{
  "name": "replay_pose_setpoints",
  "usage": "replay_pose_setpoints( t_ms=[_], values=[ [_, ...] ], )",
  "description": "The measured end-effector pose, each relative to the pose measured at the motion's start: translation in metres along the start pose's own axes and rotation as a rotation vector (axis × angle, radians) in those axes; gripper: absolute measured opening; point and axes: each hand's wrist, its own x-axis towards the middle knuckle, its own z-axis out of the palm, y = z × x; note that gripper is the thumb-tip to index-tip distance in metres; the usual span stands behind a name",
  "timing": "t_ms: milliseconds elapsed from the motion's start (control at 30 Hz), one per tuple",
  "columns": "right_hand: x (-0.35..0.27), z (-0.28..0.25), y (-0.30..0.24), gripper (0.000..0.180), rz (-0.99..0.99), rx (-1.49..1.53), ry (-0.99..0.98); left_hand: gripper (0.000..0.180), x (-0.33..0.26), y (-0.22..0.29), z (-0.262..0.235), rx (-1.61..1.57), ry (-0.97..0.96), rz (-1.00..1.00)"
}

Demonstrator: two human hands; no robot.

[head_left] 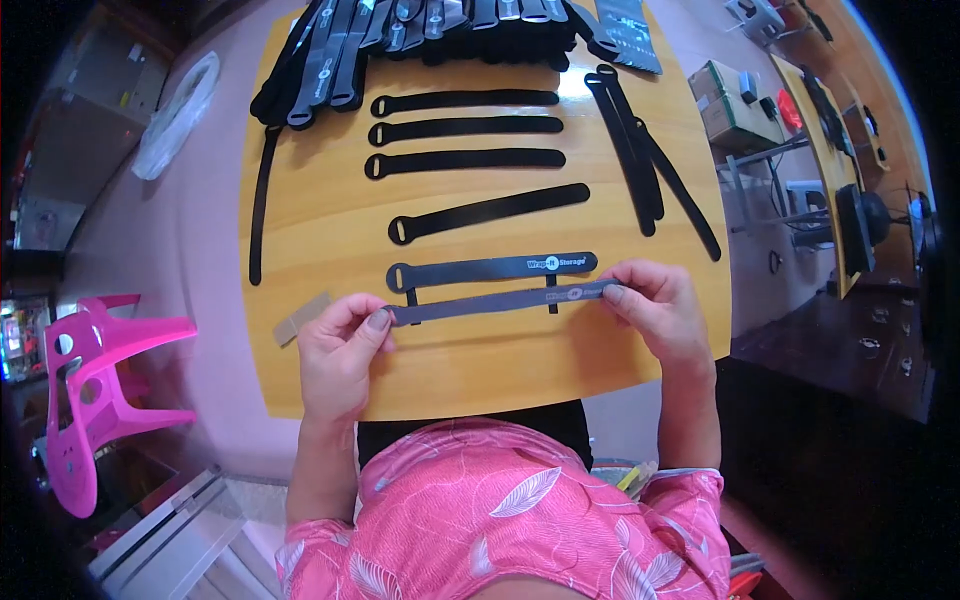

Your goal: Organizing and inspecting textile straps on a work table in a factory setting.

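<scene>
A light wooden table [480,370] carries a heap of black straps [440,45]. A shiny packet [628,35] lies right of the heap. Nearer than the heap come five spaced straps [470,130], with two short strips [553,307] by the nearest. One strap [261,220] lies below the heap's left end, three straps [633,160] below its right; a cardboard piece [300,318] lies well apart from it, near left.

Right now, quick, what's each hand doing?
Left hand: closed, holding the dark gray strap by its left end.
Right hand: closed, holding its right end.
</scene>
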Motion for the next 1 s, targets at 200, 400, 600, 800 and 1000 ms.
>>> replay_pose_setpoints(
  t_ms=[200, 400, 600, 800, 1000],
  values=[
    [0.018, 0.007, 0.002, 0.014, -0.062, -0.285, 0.121, 0.007, 0.014, -0.005, 0.007, 0.376, 0.118, 0.154],
    [0.028, 0.010, 0.006, 0.016, 0.000, -0.342, 0.197, 0.008, 0.028, -0.005, 0.009, 0.435, 0.150, 0.115],
    [0.033, 0.013, 0.007, 0.015, 0.093, -0.363, 0.277, 0.009, 0.032, -0.005, 0.009, 0.423, 0.146, 0.059],
    [0.033, 0.011, 0.012, 0.014, 0.042, -0.399, 0.295, 0.007, 0.032, -0.009, 0.015, 0.455, 0.181, 0.067],
    [0.034, 0.008, 0.014, 0.013, 0.069, -0.398, 0.286, 0.006, 0.033, -0.012, 0.017, 0.518, 0.211, 0.090]
  ],
)
